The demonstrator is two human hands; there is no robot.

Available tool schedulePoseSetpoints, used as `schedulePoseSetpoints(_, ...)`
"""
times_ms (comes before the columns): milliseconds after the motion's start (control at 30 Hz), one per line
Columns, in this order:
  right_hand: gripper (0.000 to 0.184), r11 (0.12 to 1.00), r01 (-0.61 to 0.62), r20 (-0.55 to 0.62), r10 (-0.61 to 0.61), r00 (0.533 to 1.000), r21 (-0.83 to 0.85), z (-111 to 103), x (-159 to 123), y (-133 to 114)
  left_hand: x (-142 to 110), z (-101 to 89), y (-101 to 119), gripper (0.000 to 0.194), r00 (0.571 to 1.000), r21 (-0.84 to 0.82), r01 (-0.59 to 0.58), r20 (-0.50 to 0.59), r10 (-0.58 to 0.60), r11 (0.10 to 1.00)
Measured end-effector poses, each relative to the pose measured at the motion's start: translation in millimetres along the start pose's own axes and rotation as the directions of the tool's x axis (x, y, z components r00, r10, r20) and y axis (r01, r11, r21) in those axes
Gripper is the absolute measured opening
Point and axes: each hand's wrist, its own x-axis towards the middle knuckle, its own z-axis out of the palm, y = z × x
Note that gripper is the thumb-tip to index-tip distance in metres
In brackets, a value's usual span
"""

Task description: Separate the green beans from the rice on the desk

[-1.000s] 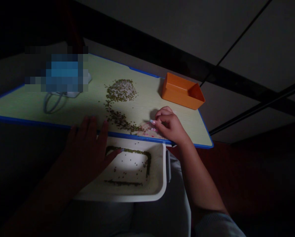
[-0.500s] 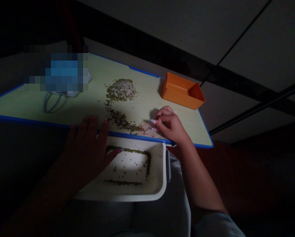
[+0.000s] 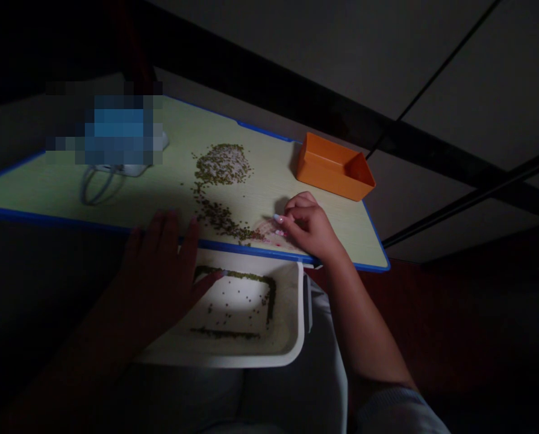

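My left hand (image 3: 161,271) lies spread over the blue edge of the tabletop, its thumb reaching above a white plastic bin (image 3: 291,349). Green beans line the bottom of that bin. My right hand (image 3: 309,226) rests on the table at the near edge, fingers curled and pinched together; whatever they hold, if anything, is hidden. Small pink and white bits (image 3: 279,233) lie under its fingertips. A trail of dark and green beans (image 3: 221,220) runs from there toward a mixed pile of white and green grains (image 3: 223,164).
An orange open box (image 3: 335,169) stands at the far right of the pale table (image 3: 269,175). On the left is a blurred-out blue object (image 3: 118,123) with a looped cord (image 3: 91,190) beside it. Cabinet panels (image 3: 468,78) rise behind the table. The room is dim.
My right hand's fingertips have shifted very slightly to the left over the pink bits. My left hand and the bin are practically unmoved.
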Motion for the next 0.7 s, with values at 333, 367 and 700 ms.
schedulePoseSetpoints(333, 0.035, 1.000, 0.029, 0.032, -0.029, 0.999, 0.008, 1.3, 2.7, -1.7, -0.5, 0.1, 0.9, 0.082, 1.000, -0.025, 0.011, -0.027, -0.011, 1.000)
schedulePoseSetpoints(367, 0.035, 0.999, 0.032, 0.035, -0.032, 0.999, 0.014, 1.3, 2.7, -1.8, -0.1, -1.0, 1.4, 0.082, 1.000, -0.025, 0.015, -0.021, -0.015, 1.000)
schedulePoseSetpoints(700, 0.036, 1.000, 0.013, 0.054, -0.015, 0.998, 0.029, 0.8, 0.8, -1.4, 1.2, -4.7, 2.1, 0.084, 1.000, -0.010, 0.007, 0.015, -0.007, 1.000)
